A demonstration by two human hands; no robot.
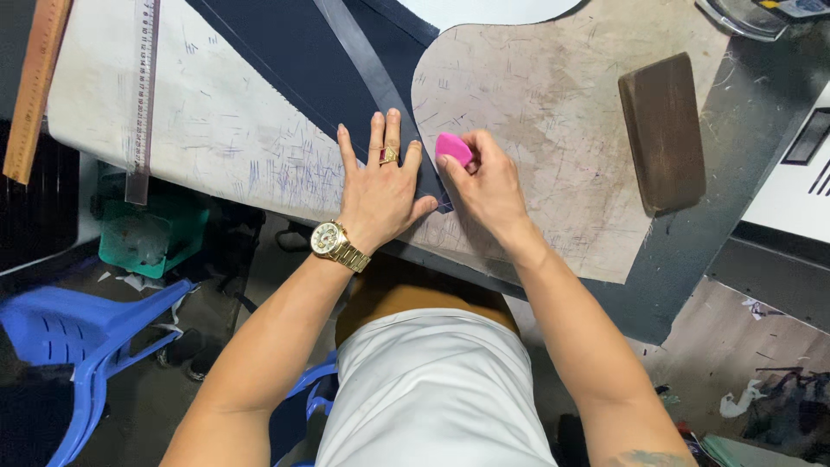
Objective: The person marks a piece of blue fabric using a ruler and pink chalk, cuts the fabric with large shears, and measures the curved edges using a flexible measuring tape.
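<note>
Weighing down the cardboard pattern (pixel 553 112), a wooden block (pixel 662 131) sits beside the right hand (pixel 488 186).

1. There is one view only, from a camera worn on the person's head.
2. It faces steeply down over the forearms onto the near edge of the cutting table (pixel 216 130), with the floor and a blue plastic chair (pixel 78 329) below.
3. It sits close: both hands fill the frame's middle.
</note>
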